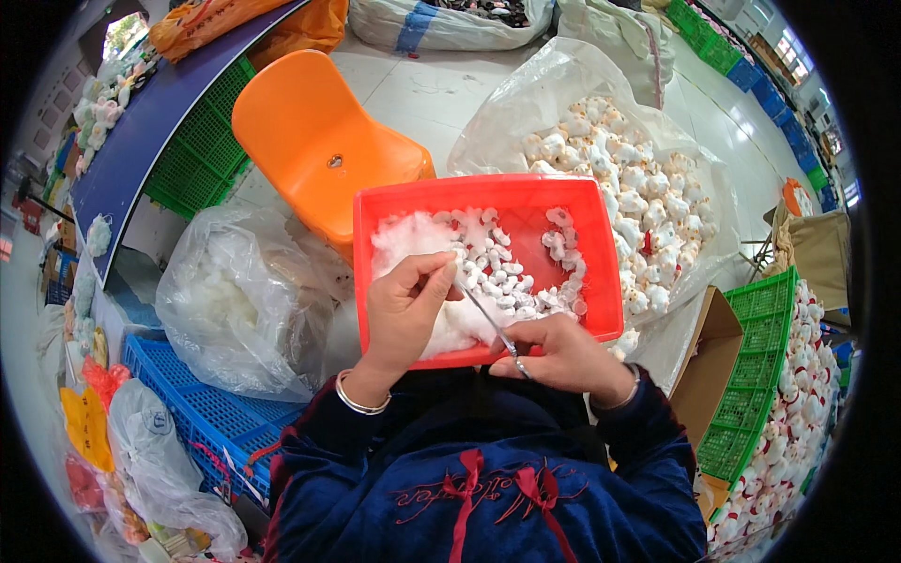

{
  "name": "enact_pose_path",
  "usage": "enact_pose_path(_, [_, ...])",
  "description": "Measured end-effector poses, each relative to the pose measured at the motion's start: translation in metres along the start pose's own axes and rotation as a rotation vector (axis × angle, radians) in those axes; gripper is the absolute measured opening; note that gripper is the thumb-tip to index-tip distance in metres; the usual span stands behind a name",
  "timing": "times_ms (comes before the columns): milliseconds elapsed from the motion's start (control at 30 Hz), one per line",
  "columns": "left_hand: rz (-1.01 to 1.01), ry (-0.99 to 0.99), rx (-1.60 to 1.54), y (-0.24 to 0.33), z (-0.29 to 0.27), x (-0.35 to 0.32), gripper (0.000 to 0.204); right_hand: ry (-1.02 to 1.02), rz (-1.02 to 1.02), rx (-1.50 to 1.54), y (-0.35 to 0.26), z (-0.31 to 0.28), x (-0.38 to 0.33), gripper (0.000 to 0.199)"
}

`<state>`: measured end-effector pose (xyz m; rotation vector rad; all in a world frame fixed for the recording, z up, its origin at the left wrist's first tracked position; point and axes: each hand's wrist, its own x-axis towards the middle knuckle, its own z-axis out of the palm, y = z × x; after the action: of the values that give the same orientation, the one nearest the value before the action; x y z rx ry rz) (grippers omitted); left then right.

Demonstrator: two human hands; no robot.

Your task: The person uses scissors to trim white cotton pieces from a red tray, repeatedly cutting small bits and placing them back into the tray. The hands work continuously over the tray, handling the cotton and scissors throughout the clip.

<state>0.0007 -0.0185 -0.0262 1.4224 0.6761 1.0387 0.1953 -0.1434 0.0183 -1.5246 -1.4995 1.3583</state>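
Velvet top (pixel 502 521) — right hand (pixel 566 355) round metal tool (pixel 487 317), left hand (pixel 408 305) round white piece (pixel 460 254) — red tray (pixel 483 191), tiled floor (pixel 418 103)

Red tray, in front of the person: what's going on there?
A person is working over the red tray with both bare hands. The right hand grips a slim metal tool, its tip up at the left hand, whose fingertips seem to pinch a small white piece. Inside the tray, white stuffing lies mostly to the left, with many similar pieces toward the middle and right.
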Motion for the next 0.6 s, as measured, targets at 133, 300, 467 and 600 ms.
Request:
enact_pose_path(133, [0.182, 0.168, 0.087, -0.011, 0.011, -0.003, 0.017, 0.019, 0.056, 0.341, -0.002, 0.034, 0.004, 0.029])
enact_pose_path(300, [0.283, 0.222, 0.134, -0.01, 0.023, -0.004, 0.017, 0.045, 0.048, 0.447, -0.001, 0.05, 0.005, 0.027])
enact_pose_path(467, [0.298, 0.213, 0.059, -0.017, 0.033, -0.009, 0.022, 0.12, 0.029, 0.413, -0.004, 0.051, 0.007, 0.025])
enact_pose_path(600, [0.111, 0.2, -0.15, -0.007, 0.032, -0.007, 0.028, 0.288, -0.052, 0.038, -0.006, 0.046, 0.008, 0.028])
